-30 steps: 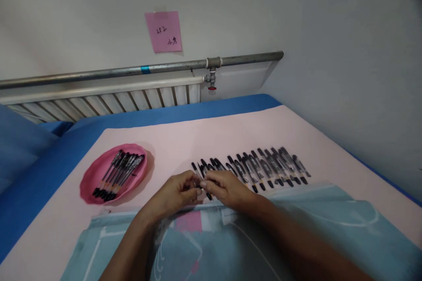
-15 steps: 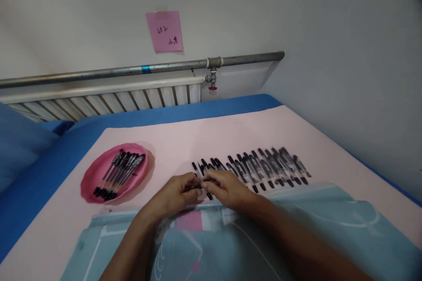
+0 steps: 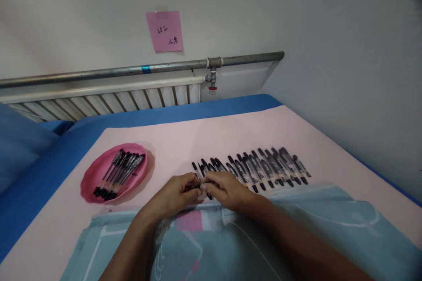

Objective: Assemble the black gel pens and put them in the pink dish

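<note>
My left hand [image 3: 176, 193] and my right hand [image 3: 227, 189] meet fingertip to fingertip over the pink sheet [image 3: 204, 136]. Together they pinch a black pen [image 3: 199, 186], mostly hidden by the fingers. Just behind the hands a row of several black pens [image 3: 263, 167] lies side by side, running off to the right. Further left, a pink plate [image 3: 95, 171] holds several more black pens [image 3: 120, 173].
A light blue patterned cloth [image 3: 296, 228] covers my lap under the forearms. Blue bedding [image 3: 49, 158] borders the pink sheet. A radiator [image 3: 99, 101] and a metal pipe [image 3: 132, 70] run along the white wall, with a pink note [image 3: 164, 30] stuck above them.
My fingertips have drawn slightly closer together on the pen. Everything else stays where it was.
</note>
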Action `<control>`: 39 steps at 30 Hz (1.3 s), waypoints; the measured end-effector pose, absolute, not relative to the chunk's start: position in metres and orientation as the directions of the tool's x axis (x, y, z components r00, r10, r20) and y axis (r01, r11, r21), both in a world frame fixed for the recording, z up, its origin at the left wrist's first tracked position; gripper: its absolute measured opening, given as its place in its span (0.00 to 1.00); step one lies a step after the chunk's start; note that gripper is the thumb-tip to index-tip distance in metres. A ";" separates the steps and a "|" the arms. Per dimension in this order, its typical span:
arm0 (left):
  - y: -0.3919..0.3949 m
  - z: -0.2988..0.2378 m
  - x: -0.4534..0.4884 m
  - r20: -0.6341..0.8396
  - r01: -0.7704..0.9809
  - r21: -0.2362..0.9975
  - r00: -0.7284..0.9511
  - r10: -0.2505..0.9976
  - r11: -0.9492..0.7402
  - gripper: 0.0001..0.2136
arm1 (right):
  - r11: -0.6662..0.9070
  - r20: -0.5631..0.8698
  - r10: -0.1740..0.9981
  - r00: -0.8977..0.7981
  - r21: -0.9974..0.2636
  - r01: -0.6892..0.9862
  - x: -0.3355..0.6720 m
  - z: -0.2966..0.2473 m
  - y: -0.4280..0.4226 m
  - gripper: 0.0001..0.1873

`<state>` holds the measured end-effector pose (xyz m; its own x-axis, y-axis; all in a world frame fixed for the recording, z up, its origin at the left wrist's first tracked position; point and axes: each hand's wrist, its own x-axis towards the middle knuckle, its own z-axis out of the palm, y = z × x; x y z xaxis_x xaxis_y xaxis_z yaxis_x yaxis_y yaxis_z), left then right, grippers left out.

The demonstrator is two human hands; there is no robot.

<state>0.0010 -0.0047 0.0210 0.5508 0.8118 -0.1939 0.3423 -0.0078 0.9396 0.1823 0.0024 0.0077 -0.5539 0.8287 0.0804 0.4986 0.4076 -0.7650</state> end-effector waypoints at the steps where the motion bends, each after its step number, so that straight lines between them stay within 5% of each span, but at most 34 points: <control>1: -0.005 0.022 0.001 -0.199 0.329 0.944 0.554 0.809 0.007 0.02 | 0.412 0.081 0.827 -0.557 -0.761 0.501 0.182 0.007 0.003 0.09; 12: -0.006 0.026 0.004 -0.171 0.348 0.937 0.560 0.811 -0.043 0.02 | 0.231 -0.055 0.844 -0.534 -0.861 0.453 0.180 0.009 0.004 0.18; 19: -0.003 0.019 0.001 -0.197 0.376 0.926 0.517 0.833 -0.015 0.02 | 0.288 0.023 0.855 -0.519 -0.852 0.438 0.181 0.008 0.003 0.05; 26: -0.005 0.021 0.002 -0.177 0.367 0.929 0.553 0.814 -0.047 0.01 | 0.256 -0.034 0.845 -0.533 -0.850 0.460 0.181 0.008 0.004 0.16; 33: -0.005 0.022 0.000 -0.171 0.339 0.940 0.569 0.804 -0.040 0.01 | 0.331 0.065 0.842 -0.536 -0.846 0.418 0.182 0.007 0.003 0.07; 39: -0.006 0.023 0.004 -0.172 0.344 0.938 0.565 0.807 -0.041 0.00 | 0.371 0.065 0.836 -0.545 -0.798 0.474 0.182 0.003 0.004 0.17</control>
<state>0.0040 -0.0064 0.0226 0.5647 0.8071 -0.1721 0.3439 -0.0406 0.9381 0.1818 0.0044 0.0031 -0.5452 0.8358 0.0648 0.4742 0.3712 -0.7983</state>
